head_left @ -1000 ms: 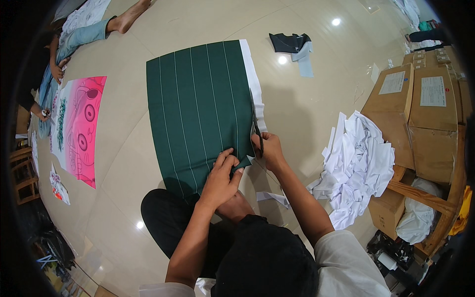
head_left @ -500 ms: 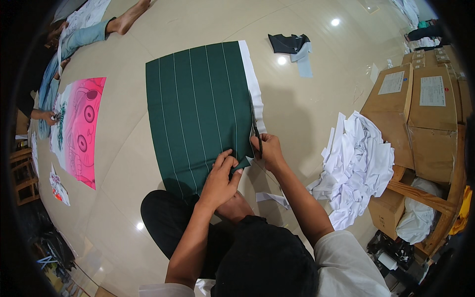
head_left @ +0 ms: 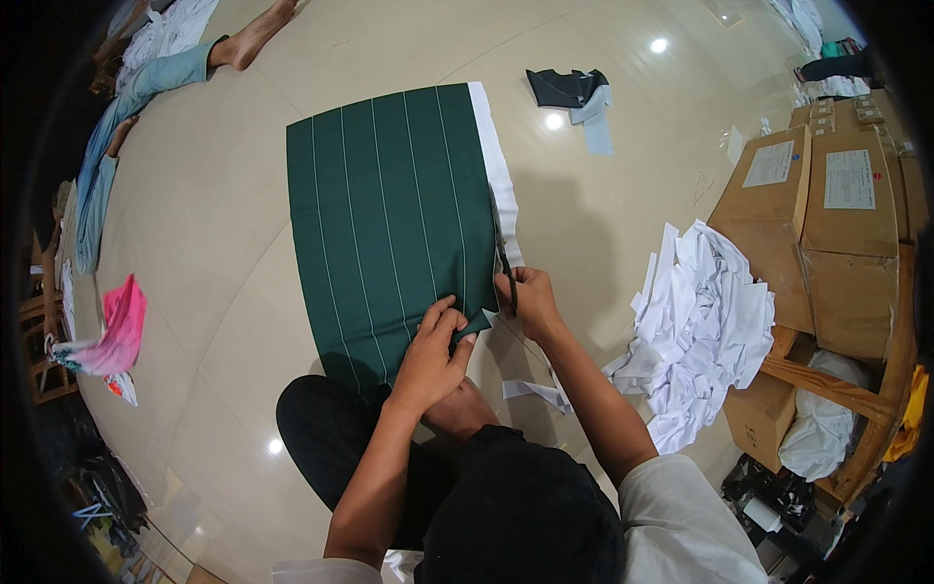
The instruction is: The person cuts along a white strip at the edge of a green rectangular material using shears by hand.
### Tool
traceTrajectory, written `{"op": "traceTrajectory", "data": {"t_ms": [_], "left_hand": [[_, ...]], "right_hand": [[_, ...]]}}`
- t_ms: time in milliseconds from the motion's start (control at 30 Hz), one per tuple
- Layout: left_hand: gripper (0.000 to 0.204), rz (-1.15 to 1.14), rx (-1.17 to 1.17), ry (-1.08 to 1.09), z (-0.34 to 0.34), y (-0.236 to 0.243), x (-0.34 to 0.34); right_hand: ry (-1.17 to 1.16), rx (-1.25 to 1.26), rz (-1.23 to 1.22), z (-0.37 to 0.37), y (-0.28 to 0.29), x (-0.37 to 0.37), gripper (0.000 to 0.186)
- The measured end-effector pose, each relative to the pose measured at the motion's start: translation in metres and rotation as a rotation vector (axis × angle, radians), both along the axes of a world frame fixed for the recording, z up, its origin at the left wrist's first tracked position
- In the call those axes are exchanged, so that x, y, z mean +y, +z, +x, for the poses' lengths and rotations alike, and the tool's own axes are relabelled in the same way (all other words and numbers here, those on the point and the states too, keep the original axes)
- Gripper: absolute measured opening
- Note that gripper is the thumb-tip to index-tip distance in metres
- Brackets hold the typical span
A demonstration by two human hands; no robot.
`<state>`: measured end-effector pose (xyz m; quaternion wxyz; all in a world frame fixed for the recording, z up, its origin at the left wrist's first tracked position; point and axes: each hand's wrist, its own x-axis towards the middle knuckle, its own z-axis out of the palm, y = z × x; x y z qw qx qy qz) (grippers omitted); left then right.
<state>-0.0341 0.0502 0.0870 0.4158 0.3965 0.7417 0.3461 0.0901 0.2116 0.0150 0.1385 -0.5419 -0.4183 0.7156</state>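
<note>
Spread on the tiled floor in front of me is a dark green fabric panel [head_left: 379, 214] with thin white lines and a white strip [head_left: 498, 165] along its right edge. My right hand [head_left: 530, 300] grips black scissors [head_left: 505, 263], whose blades lie along the line between green and white. Near the lower right corner my left hand [head_left: 435, 355] rests on the cloth, its fingers bent and gathering a raised fold beside the scissors. Whether the left fingertips pinch that fold is partly hidden.
A heap of white fabric strips [head_left: 696, 331] lies to the right, before stacked cardboard boxes [head_left: 764, 214] and a wooden frame [head_left: 827, 384]. Dark and grey scraps [head_left: 574, 92] lie farther ahead. At the left, a person's leg [head_left: 156, 83] stretches out near a bunched pink cloth [head_left: 122, 326].
At the left, the pink printed cloth that lay flat has been pulled toward the person there and bunched up. My hands and the scissors have hardly moved on the green fabric.
</note>
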Motion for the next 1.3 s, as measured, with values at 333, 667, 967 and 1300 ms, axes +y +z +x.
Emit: {"op": "traceTrajectory", "data": {"t_ms": [333, 667, 967, 1300], "left_hand": [[0.020, 0.049, 0.035, 0.017, 0.000, -0.002, -0.001], [0.021, 0.037, 0.010, 0.023, -0.002, 0.001, -0.001], [0.020, 0.014, 0.001, 0.025, -0.001, 0.001, 0.000], [0.023, 0.011, 0.007, 0.004, -0.002, -0.001, -0.001]], "right_hand": [[0.032, -0.030, 0.011, -0.012, -0.001, 0.015, 0.030], [0.002, -0.004, -0.013, -0.017, -0.003, 0.018, 0.027], [0.010, 0.001, -0.013, -0.014, -0.006, 0.016, 0.022], [-0.002, 0.017, -0.034, -0.014, -0.002, 0.017, 0.028]]}}
